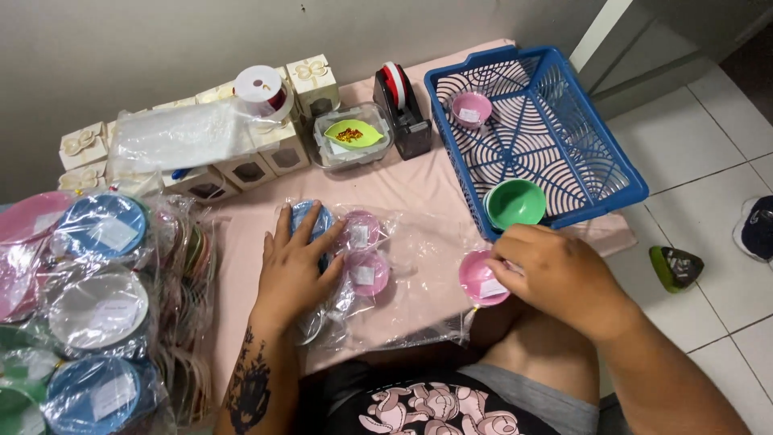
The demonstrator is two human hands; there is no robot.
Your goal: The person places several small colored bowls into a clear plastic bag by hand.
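Observation:
My left hand [295, 259] lies flat, fingers spread, on a blue bowl [310, 217] inside a clear plastic bag [419, 274] on the pink cloth. Two small pink bowls [364, 251] sit in the bag right of that hand. My right hand [555, 270] grips a pink bowl [478, 278] with a white sticker at the bag's right edge. A blue plastic basket [620, 173] behind it holds a green bowl [516, 202] at its near corner and another pink bowl [471, 109] at its far left.
Stacks of wrapped round lids and plates [101, 306] fill the left side. Small cream gift boxes [278, 145], a ribbon spool [259, 89], a clear container with a green dish [353, 135] and a tape dispenser [403, 109] line the back. Tiled floor lies to the right.

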